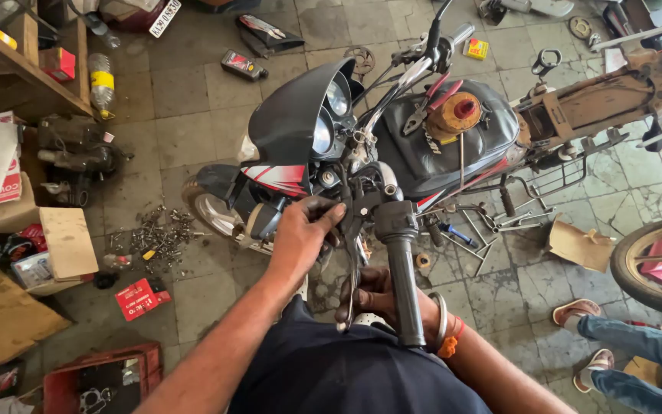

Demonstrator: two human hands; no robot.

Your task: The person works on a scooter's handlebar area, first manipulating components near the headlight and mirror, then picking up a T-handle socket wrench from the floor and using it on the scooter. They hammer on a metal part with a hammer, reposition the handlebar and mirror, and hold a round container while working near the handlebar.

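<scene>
Gripping the lever clamp [358,205] with pinched fingers, left hand [300,238] works beside the handlebar grip [404,268]; right hand [373,299] below, closure unclear. Risk: greasy fingers slip, lever [350,284] drops onto floor.

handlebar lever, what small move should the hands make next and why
Probably steady the handlebar grip first. The left hand has its fingers on the lever mount, while the right hand sits low by the lever's hanging end, beside the grip. Nothing visibly braces the bar, so it could swing as the mount is worked.
</scene>
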